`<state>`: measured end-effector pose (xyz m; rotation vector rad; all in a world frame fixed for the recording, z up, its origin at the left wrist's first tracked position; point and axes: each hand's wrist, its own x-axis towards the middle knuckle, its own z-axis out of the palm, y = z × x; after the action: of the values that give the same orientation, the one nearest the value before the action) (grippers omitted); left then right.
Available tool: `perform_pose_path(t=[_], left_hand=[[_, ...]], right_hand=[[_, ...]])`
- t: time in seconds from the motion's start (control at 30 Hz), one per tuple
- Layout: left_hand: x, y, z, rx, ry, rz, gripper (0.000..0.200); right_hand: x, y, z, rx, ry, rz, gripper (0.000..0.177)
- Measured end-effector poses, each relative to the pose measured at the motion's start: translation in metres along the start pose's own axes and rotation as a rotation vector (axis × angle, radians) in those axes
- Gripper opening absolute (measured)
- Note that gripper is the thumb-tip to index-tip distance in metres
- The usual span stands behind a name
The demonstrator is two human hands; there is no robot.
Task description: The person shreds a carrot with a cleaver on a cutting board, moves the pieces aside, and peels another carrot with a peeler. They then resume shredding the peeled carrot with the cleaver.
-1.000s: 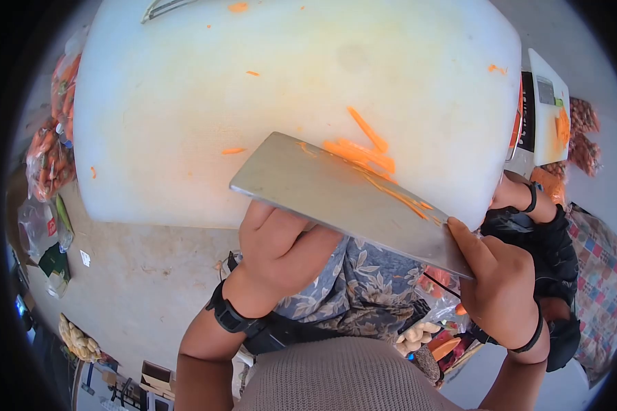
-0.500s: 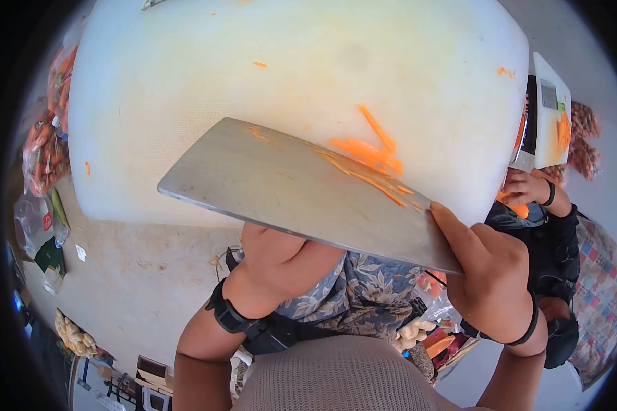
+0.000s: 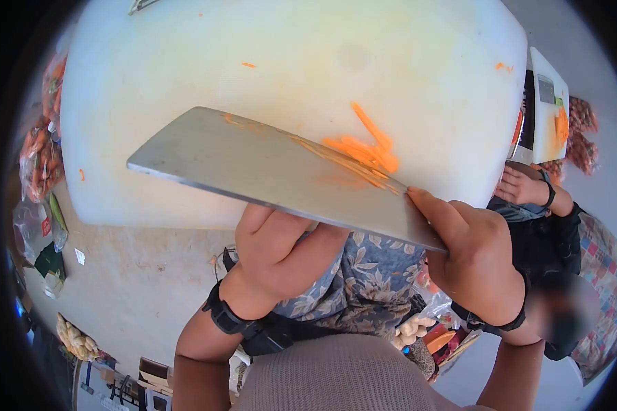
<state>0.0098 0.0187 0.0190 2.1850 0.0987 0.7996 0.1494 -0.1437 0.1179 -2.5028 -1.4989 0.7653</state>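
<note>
Far to my left, clear bags of carrots (image 3: 42, 140) are piled against the edge of the white cutting board (image 3: 288, 55). On the far right a white kitchen scale (image 3: 547, 103) stands just beside the board, with orange scraps on its platform and a heap of reddish-brown nuts or bulbs (image 3: 584, 120) beyond it; I cannot tell which. Another person's hand (image 3: 524, 186), with a dark band at the wrist, rests near the board's right corner, below the scale.

The board is large, with rounded corners, stained pale orange and dotted with small carrot flecks. Near me it ends over a bare concrete floor (image 3: 130, 274), where a small pile of pale yellowish produce (image 3: 75, 337) lies at the near left. The light is bright daylight.

A wide steel cleaver (image 3: 274, 171) crosses the near part of the board, tilted, its blade running from the left up front to my right hand (image 3: 469, 253). A little heap of carrot strips (image 3: 367, 151) lies on the board touching the blade's far side, and thin strips cling to the steel.

My right hand is clenched around the cleaver's handle end, one finger laid along the blade's edge. My left hand (image 3: 274, 240) sits under the blade, and its fingers are hidden behind the steel, so I cannot tell whether it is curled or loose.
</note>
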Motion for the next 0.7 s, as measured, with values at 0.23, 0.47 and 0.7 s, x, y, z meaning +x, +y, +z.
perform_pose_path(t=[0.23,0.47,0.7], left_hand=[[-0.017,0.006,-0.002,-0.12,-0.031,-0.19,0.023],[-0.014,0.004,0.001,-0.097,-0.038,-0.18,0.026],[0.002,-0.001,0.002,0.003,0.022,0.011,0.026]], right_hand=[[-0.023,-0.013,-0.025,-0.123,-0.047,-0.003,0.069],[-0.037,-0.004,-0.024,-0.126,-0.052,0.02,0.068],[0.002,-0.004,0.001,0.012,-0.023,0.038,0.056]])
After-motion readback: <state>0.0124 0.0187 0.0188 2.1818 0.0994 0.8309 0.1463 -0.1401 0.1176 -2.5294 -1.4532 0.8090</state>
